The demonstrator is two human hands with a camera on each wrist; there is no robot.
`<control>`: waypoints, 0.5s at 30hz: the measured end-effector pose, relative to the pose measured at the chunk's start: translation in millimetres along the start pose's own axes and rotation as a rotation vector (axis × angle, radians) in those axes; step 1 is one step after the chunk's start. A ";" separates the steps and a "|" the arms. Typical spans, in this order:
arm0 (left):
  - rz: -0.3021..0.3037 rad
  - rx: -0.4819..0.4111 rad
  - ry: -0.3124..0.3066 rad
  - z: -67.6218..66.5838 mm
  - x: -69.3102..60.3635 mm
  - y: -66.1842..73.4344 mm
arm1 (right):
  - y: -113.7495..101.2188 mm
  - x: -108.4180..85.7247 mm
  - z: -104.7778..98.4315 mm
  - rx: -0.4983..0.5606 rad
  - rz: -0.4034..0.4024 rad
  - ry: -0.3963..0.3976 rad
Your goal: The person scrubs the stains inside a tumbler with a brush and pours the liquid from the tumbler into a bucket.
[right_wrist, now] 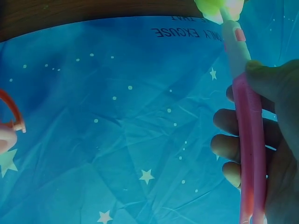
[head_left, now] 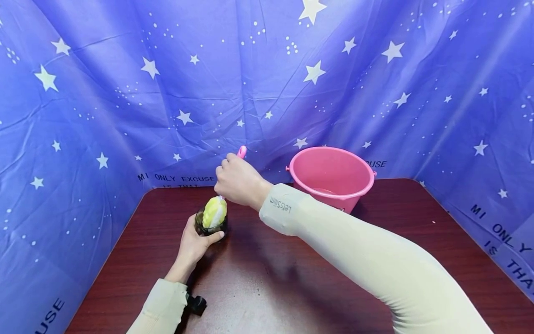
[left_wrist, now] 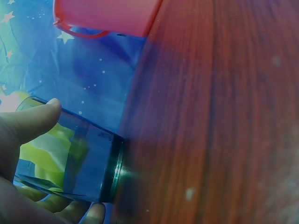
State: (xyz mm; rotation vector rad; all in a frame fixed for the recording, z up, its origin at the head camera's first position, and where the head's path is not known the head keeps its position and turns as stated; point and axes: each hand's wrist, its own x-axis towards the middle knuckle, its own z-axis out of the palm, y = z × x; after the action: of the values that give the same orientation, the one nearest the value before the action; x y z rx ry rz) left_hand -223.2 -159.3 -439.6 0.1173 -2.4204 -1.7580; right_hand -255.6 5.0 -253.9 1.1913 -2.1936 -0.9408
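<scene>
My left hand grips a dark see-through glass around its side; in the left wrist view the thumb lies on the near wall and the fingers curl beneath. The glass's base meets the wooden table. A bottle brush with a yellow and white sponge head points down into the mouth of the glass, partly inside it. Its pink and white handle is held by my right hand, fingers wrapped round it and thumb along the upper part. The handle's end sticks out above the fist.
A pink bucket stands at the back right of the dark wooden table, partly behind my right forearm. A black strap device is at my left wrist. Blue star-printed cloth hangs close behind the table and along both sides.
</scene>
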 end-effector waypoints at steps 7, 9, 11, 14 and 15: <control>-0.006 0.003 -0.011 -1.1 0.4 0.8 | -2.6 4.8 -1.9 0.000 -0.013 -0.025; -0.002 0.032 -0.011 -2.2 0.5 0.7 | -3.1 5.7 -2.2 0.006 -0.015 -0.039; 0.000 0.059 -0.013 -3.3 0.7 0.1 | -3.7 6.6 -2.7 0.013 -0.018 -0.041; -0.001 0.079 -0.018 -4.5 0.6 -0.4 | -4.4 8.7 -3.7 0.020 -0.023 -0.044; -0.001 0.080 -0.021 -4.7 0.4 -0.2 | -4.7 9.3 -4.1 0.023 -0.027 -0.047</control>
State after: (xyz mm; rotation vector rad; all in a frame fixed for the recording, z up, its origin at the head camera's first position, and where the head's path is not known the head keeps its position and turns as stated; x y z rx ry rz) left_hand -222.9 -163.8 -438.4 0.1090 -2.5067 -1.6717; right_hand -255.1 -6.2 -254.0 1.2241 -2.2366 -0.9661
